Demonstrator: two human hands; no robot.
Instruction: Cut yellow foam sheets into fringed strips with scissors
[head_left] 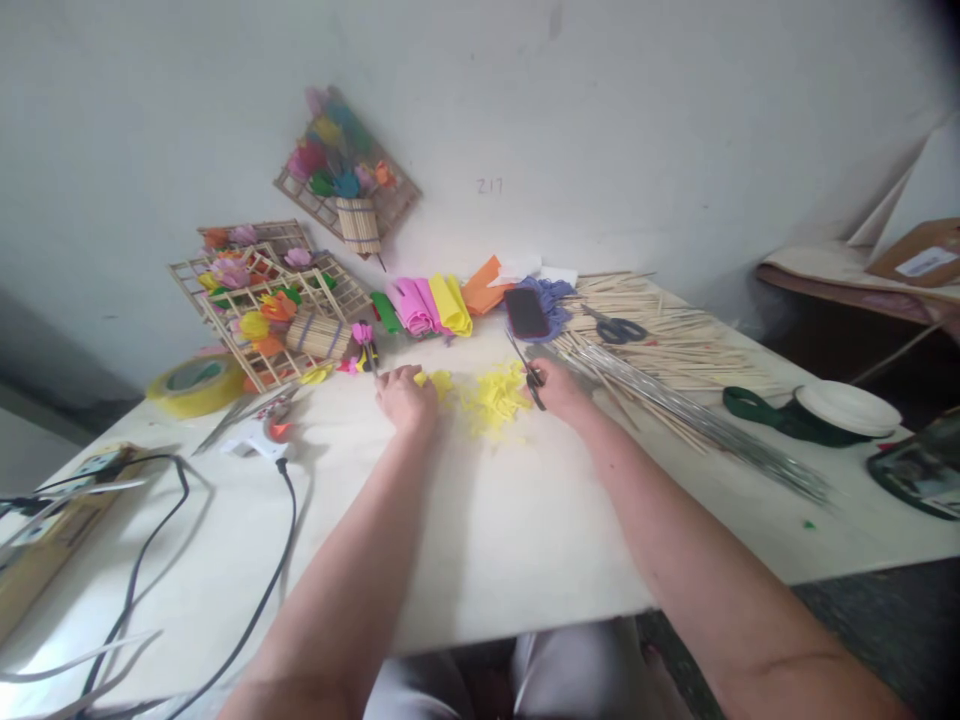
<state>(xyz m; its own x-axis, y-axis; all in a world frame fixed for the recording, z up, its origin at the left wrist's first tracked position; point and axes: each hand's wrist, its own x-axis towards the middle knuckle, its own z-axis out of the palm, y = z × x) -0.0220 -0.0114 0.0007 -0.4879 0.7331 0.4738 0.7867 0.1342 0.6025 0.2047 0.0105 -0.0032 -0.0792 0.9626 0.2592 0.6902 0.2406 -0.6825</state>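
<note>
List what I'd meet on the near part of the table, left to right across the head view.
Power strip → roll of yellow tape → glue gun → left hand → yellow paper scraps → right hand → white round piece → dark container.

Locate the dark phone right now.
Head view, just right of centre: the dark phone lies toward the wall, against the crumpled blue-purple material, right of the orange sheet and beyond the right hand.
</note>
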